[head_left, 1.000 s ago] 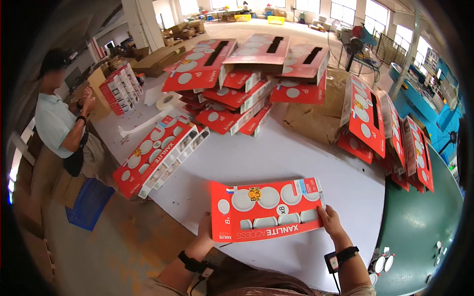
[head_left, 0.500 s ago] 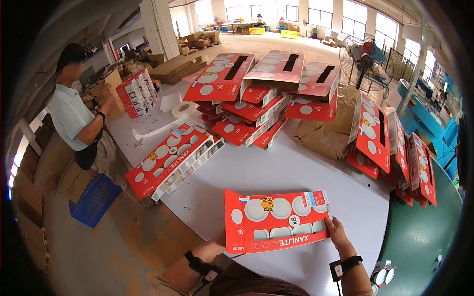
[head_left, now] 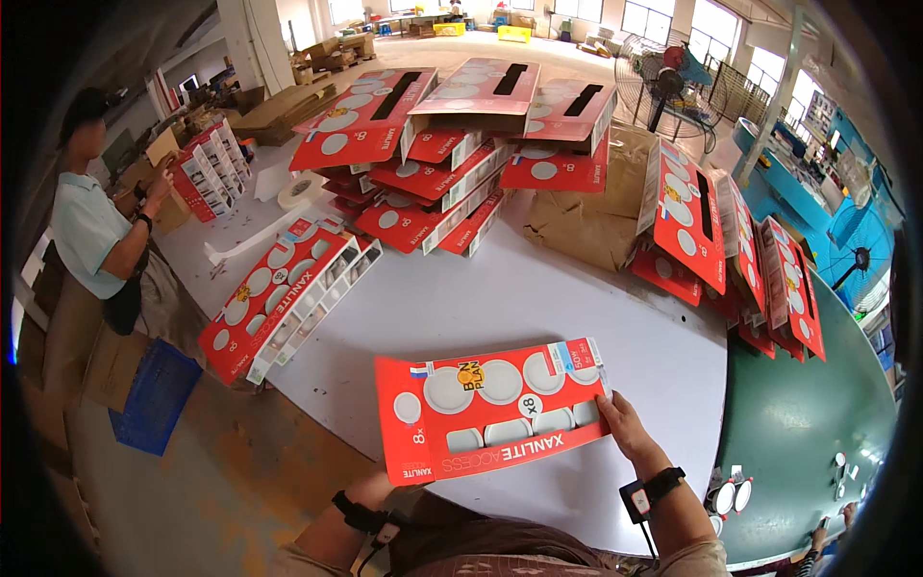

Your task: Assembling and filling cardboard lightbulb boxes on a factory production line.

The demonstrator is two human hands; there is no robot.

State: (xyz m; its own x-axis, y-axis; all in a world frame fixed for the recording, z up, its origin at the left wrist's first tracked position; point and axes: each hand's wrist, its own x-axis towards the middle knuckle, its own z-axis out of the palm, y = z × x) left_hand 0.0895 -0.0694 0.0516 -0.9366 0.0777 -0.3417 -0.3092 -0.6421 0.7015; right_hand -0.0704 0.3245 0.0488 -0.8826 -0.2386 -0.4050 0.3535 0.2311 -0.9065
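Note:
A flat red carton [head_left: 510, 415] with round white lamp pictures and a row of cut-out windows is held over the near edge of the white table. White round pieces show through its windows. My right hand [head_left: 627, 429] grips the carton's right end, thumb on the front. At the lower left corner my left hand [head_left: 375, 487] holds the carton from beneath; its fingers are hidden behind it. Beyond my left hand, a similar red carton [head_left: 279, 293] lies on the table with its compartmented side showing.
Red cartons [head_left: 423, 178] are piled on the table's far side, beside a brown cardboard box [head_left: 577, 216]. More red cartons [head_left: 678, 216] lean at the right. A green table [head_left: 808, 404] adjoins, bearing white round lamps [head_left: 733, 496]. A co-worker [head_left: 96, 226] stands at left; another person's hands [head_left: 832, 524] show lower right.
The whole view has shifted, so the table and piles sit further left and higher. Both hands still hold the carton, slightly tilted now. Another person's hands have come into view at lower right.

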